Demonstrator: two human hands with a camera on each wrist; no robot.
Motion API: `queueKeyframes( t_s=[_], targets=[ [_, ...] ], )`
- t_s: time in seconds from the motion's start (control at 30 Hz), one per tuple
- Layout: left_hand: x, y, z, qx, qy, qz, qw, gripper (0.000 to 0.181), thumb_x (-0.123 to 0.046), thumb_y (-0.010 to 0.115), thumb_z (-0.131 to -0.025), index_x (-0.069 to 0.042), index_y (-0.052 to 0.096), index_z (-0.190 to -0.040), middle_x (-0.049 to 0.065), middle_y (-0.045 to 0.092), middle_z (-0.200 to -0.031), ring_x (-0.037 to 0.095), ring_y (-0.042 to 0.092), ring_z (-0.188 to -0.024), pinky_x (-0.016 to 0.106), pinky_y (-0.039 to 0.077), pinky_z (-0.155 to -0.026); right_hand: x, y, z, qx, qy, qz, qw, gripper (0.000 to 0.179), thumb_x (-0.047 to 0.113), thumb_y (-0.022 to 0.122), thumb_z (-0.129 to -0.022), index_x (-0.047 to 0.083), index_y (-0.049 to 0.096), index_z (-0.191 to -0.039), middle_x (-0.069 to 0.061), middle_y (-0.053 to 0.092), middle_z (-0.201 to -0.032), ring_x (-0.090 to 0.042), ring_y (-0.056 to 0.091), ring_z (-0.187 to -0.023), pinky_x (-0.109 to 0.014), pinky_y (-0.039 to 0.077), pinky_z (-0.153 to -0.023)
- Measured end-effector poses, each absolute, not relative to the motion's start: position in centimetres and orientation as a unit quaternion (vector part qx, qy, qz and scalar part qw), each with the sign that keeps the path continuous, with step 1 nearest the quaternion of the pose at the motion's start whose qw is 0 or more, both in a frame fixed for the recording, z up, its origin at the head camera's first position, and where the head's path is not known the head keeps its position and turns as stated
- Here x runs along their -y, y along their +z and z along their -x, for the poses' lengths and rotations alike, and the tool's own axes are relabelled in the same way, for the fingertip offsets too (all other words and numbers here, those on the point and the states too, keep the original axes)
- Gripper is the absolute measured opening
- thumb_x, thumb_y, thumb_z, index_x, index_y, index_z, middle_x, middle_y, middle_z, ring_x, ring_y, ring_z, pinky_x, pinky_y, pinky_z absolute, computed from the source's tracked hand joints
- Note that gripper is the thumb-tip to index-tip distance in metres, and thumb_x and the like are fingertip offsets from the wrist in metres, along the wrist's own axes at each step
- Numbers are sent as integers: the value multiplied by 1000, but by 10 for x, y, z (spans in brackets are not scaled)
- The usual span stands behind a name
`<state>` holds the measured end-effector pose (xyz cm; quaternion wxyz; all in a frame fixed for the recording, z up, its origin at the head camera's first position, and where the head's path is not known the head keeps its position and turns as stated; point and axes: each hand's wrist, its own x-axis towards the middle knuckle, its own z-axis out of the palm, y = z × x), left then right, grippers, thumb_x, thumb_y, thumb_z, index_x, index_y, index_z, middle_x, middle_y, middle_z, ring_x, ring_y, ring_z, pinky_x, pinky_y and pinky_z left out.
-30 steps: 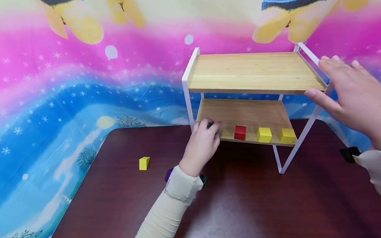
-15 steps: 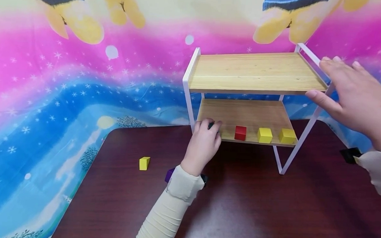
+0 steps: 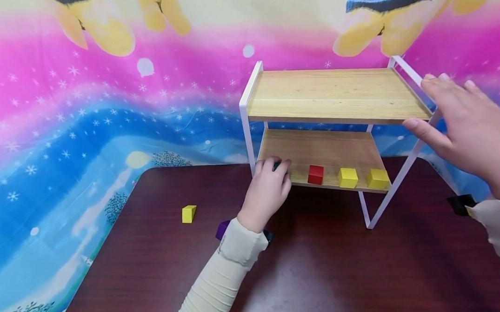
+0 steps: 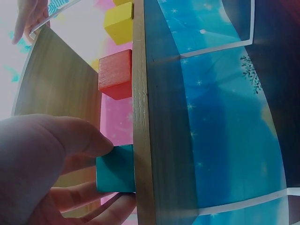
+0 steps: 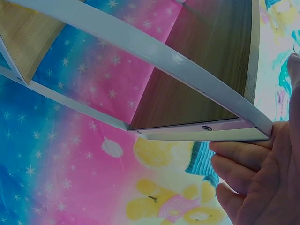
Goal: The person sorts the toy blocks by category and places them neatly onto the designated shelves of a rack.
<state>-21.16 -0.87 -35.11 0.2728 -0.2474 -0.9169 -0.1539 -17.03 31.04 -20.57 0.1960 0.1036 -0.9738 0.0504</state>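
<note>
A two-tier rack with wooden boards and a white metal frame (image 3: 248, 128) stands on the table. My left hand (image 3: 267, 194) reaches to the front left of its lower shelf (image 3: 321, 147). There it pinches a teal cube (image 4: 116, 168) between thumb and fingers, with the cube at the board's front edge. To the right along that edge sit a red cube (image 3: 315, 174), a yellow cube (image 3: 347, 178) and another yellow cube (image 3: 377, 179). My right hand (image 3: 473, 126) is at the rack's upper right side, fingers extended against the white rail (image 5: 206, 136).
On the dark red table (image 3: 328, 276), left of the rack, lies a yellow block (image 3: 188, 214) with a slanted look. A purple block (image 3: 222, 229) is partly hidden behind my left sleeve (image 3: 228, 262). A printed cloth backdrop (image 3: 186, 78) hangs behind the rack.
Very little differs. My left hand stays at the teal cube with only a tiny shift, and my right hand keeps its place at the rack's side. The other blocks have not moved.
</note>
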Motion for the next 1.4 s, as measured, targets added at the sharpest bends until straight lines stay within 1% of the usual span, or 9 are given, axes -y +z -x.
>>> queueKeyframes(
  t_s=[0.27, 0.6, 0.9, 1.13, 1.27, 1.4],
  targets=[
    [10, -350, 210, 913, -165, 251, 276, 28, -19, 66, -97, -13, 72, -124, 11, 64, -123, 29, 58, -113, 36, 54, -97, -310, -205, 170, 974, 49, -104, 197, 82, 52, 39, -106, -6, 15, -158, -34, 17, -160, -43, 5, -153, -48, -4, -124],
    [12, -349, 205, 913, -176, 251, 267, 31, -20, 66, -97, -12, 71, -126, 11, 63, -129, 29, 58, -119, 36, 51, -102, -311, -205, 170, 974, 47, -102, 197, 82, 51, 39, -106, -6, 14, -158, -34, 16, -160, -44, 5, -153, -49, -5, -124],
    [18, -345, 198, 902, -196, 263, 281, 27, -18, 67, -96, -9, 73, -121, 10, 64, -123, 27, 59, -116, 33, 52, -100, -310, -204, 171, 975, 49, -101, 192, 83, 52, 39, -106, -7, 13, -158, -34, 16, -160, -43, 4, -153, -48, -5, -124],
    [23, -344, 190, 896, -220, 268, 278, 28, -17, 68, -96, -9, 72, -123, 9, 64, -123, 24, 59, -117, 33, 52, -100, -310, -204, 171, 975, 50, -102, 190, 83, 51, 40, -106, -7, 13, -158, -35, 15, -160, -43, 4, -153, -48, -5, -124],
    [27, -345, 185, 897, -225, 262, 275, 27, -18, 67, -97, -10, 72, -122, 10, 65, -123, 25, 60, -115, 33, 54, -97, -309, -204, 170, 976, 51, -102, 187, 82, 51, 40, -106, -7, 12, -158, -34, 15, -160, -43, 3, -153, -48, -5, -124],
    [30, -347, 182, 896, -229, 259, 278, 27, -18, 68, -96, -10, 72, -122, 10, 67, -120, 24, 61, -108, 33, 57, -90, -310, -205, 170, 976, 51, -101, 188, 82, 51, 40, -106, -7, 13, -158, -34, 15, -161, -43, 3, -153, -48, -5, -124]
  ],
)
